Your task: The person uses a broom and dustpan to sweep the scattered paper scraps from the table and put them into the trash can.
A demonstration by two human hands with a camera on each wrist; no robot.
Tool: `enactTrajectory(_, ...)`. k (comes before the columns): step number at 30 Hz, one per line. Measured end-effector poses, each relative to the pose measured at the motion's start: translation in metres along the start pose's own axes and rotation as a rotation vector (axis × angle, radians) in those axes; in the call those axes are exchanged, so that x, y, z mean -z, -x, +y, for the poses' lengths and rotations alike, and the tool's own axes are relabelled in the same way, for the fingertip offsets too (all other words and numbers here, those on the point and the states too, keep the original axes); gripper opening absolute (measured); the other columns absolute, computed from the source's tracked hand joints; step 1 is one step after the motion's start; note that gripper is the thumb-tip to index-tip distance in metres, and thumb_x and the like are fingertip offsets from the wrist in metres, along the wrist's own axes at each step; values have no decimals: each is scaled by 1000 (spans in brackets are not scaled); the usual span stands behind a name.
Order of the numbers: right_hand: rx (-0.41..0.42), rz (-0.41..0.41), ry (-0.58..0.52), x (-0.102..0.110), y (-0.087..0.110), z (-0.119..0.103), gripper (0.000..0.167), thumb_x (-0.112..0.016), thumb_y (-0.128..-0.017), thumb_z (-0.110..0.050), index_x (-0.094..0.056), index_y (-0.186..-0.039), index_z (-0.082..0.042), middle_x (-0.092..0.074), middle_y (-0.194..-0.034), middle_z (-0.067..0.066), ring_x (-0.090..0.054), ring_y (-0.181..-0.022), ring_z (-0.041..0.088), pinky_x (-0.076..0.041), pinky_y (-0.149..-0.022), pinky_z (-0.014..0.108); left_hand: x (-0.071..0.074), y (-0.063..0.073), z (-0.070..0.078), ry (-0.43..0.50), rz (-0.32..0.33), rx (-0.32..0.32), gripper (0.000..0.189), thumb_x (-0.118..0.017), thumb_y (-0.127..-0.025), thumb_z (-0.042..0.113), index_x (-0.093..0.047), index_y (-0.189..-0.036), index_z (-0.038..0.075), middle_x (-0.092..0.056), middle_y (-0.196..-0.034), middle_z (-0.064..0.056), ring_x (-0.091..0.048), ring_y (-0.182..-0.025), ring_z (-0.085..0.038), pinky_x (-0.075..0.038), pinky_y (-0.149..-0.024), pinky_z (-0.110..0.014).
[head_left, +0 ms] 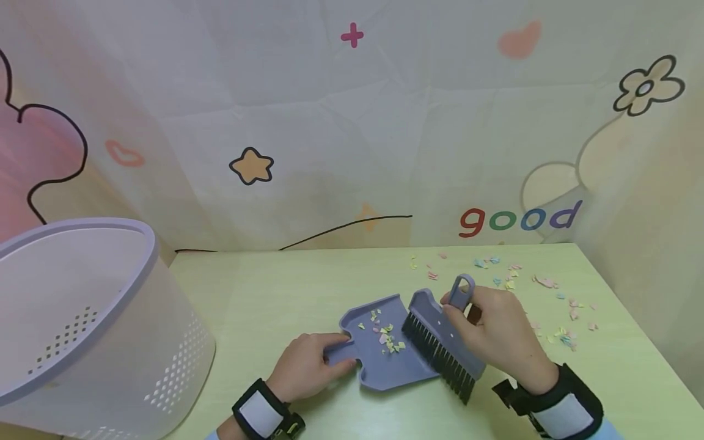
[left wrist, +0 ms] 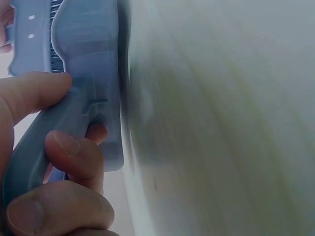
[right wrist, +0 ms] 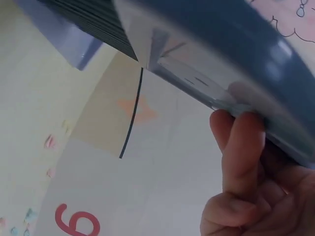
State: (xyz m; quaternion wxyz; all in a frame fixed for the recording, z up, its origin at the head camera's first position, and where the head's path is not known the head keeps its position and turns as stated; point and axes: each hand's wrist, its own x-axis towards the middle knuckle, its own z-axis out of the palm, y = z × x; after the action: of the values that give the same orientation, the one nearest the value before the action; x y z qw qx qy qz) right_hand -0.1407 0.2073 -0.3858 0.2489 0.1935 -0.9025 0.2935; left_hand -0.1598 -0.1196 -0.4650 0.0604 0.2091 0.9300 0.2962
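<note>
While the left hand (head_left: 310, 366) has its thumb and fingers closed round the handle (head_left: 340, 352) of a blue-violet dustpan (head_left: 379, 374), the right hand (head_left: 497, 330) grips a matching hand brush (head_left: 448, 339) by its looped handle (head_left: 461, 299). The dustpan is at the middle of the near part of the tabletop (head_left: 264, 293), its handle toward the left and its wide mouth toward the right. Small yellow and pink paper scraps (head_left: 391, 345) lie inside, well within the raised rim. The brush slants across the mouth, its dark bristles (head_left: 437, 357) overlapping that edge in the head view; whether they touch the pan cannot be told. Further scraps (head_left: 546, 282), pink, yellow and blue, are scattered over the right and far tabletop, some near the back edge, where the printed backdrop (head_left: 308, 91) rises. Between this scatter and the slanting right edge runs a narrow margin of tabletop. On the left, a white perforated basket (head_left: 178, 311) with a violet rim stands well apart from the dustpan, a broad stretch of tabletop lying between them behind the left hand.
</note>
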Motion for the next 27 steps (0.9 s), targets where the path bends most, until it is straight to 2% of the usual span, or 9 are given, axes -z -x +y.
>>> enactTrajectory(6, -23, 43, 5, 11, 1, 5, 12, -81, -83, -5, -80, -91, -14, -56, -60, -13, -39, -53, -4, -30, -45, 18, -1, -2, -1, -8, -10, 11, 44, -77, -91, 46, -76, -126, 19, -77, -119, -2, -59, -75, -1, -51, -69, -23)
enactTrajectory(14, -99, 32, 5, 22, 7, 16, 10, -80, -85, -6, -79, -92, -14, -60, -62, -11, -44, -53, -3, -34, -46, 21, 0, -2, -1, -6, 15, 5, 42, -77, -90, 46, -76, -124, 20, -77, -117, 0, -60, -77, -1, -51, -70, -24)
enactTrajectory(18, -219, -23, -43, 30, 10, 23, 7, -77, -91, -9, -79, -97, -10, -68, -68, -4, -52, -54, 0, -41, -47, 23, 0, -1, -2, 11, 22, 4, 42, -78, -90, 46, -77, -123, 20, -77, -116, 0, -59, -75, 0, -49, -67, -22)
enactTrajectory(23, -420, -108, -138, 40, 16, 39, 17, -70, -98, -16, -78, -109, -5, -77, -91, 11, -63, -64, 3, -54, -55, 24, 2, 0, -2, 19, 38, -4, 42, -78, -90, 47, -77, -122, 20, -77, -115, 1, -59, -74, 0, -48, -65, -21)
enactTrajectory(25, -477, -125, -164, 44, 21, 46, 21, -69, -100, -18, -77, -113, -4, -76, -95, 12, -63, -67, 4, -55, -57, 25, 4, 1, -1, 20, 52, -13, 41, -78, -90, 47, -77, -122, 20, -78, -113, 1, -60, -73, 0, -49, -65, -20)
enactTrajectory(27, -518, -128, -182, 48, 27, 52, 24, -68, -101, -21, -76, -116, -4, -76, -93, 8, -63, -68, 6, -55, -58, 26, 7, 3, 0, 24, 69, -20, 40, -78, -90, 46, -78, -121, 21, -78, -111, 2, -61, -74, -1, -49, -66, -20)
